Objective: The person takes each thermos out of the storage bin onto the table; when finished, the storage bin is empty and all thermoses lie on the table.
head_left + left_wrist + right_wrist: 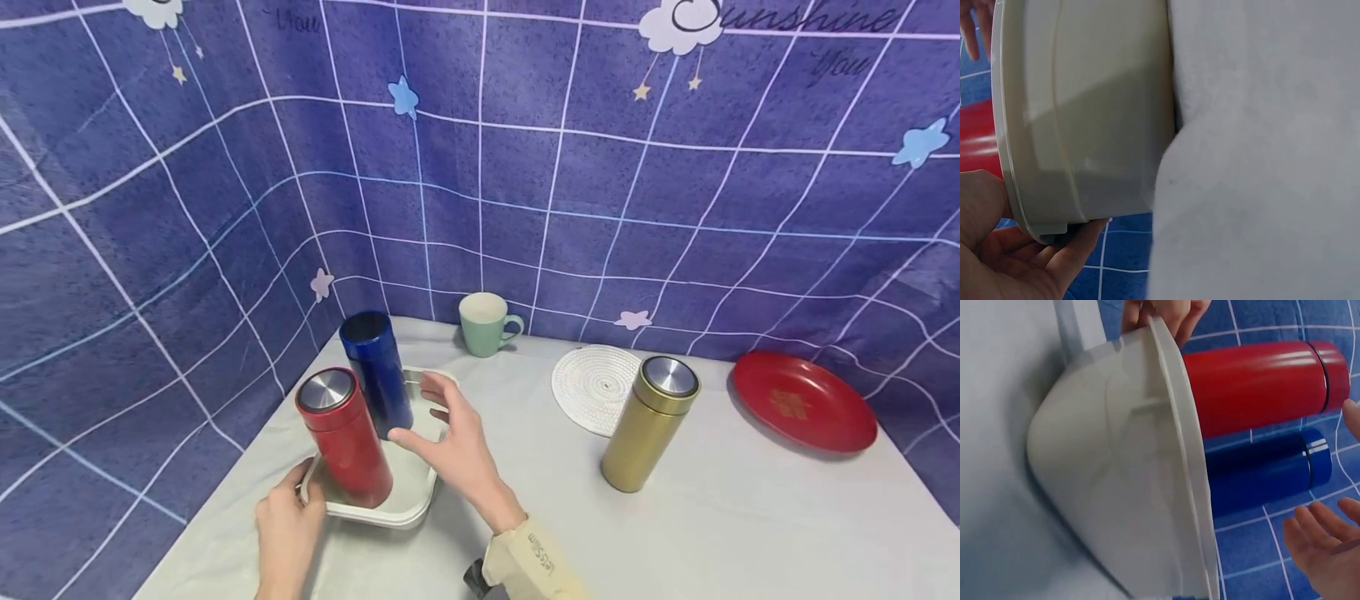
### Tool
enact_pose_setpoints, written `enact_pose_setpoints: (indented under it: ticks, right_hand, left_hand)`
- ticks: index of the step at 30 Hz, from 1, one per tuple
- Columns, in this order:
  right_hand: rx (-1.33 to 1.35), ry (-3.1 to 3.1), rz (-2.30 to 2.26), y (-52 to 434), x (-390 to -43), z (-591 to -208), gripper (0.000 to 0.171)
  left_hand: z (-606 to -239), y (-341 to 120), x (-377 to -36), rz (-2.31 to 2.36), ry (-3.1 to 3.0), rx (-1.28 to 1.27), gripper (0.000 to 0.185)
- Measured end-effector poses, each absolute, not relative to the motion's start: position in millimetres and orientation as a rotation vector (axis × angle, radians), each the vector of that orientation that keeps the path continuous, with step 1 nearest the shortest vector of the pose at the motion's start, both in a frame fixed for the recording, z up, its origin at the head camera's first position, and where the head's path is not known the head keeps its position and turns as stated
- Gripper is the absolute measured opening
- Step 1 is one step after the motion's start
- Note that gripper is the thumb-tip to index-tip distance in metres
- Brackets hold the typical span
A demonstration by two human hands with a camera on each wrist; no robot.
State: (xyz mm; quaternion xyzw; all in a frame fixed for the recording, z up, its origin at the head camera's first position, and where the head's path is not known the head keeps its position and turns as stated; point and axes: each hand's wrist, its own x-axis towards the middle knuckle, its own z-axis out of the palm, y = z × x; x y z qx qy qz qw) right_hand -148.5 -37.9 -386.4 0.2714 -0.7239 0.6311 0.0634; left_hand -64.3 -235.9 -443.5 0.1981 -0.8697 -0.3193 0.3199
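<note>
A white plastic tub [408, 492] stands at the left of the table with two thermos flasks upright in it. The red flask [348, 450], with a steel-topped lid, is at the near left; the blue flask [381, 375] stands behind it. My left hand [288, 521] grips the tub's near left rim, thumb on the inner side and fingers under the lip, as the left wrist view shows. Over the tub's right side, my right hand [459, 442] is held with fingers spread and loosely bent, nothing in them, beside the blue flask.
A gold flask [647, 425] stands right of the tub, in front of a white woven mat [588, 383]. A green mug [483, 327] sits at the back, near the blue patterned curtain [525, 167]. The red oval plate [810, 404] lies at the far right.
</note>
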Motion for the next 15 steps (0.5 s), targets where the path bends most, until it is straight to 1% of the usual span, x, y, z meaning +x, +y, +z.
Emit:
enact_pose_setpoints:
  ticks: [6, 15]
  right_hand:
    - [0.900, -2.172, 1.971, -56, -149, -387, 0.076]
    - [0.977, -2.175, 2.011, -88, -150, -382, 0.079]
  left_hand:
    - [-445, -232, -65, -0.841, -2.299, 0.537, 0.032]
    - [-444, -235, -63, -0.834, -2.299, 0.563, 0.031]
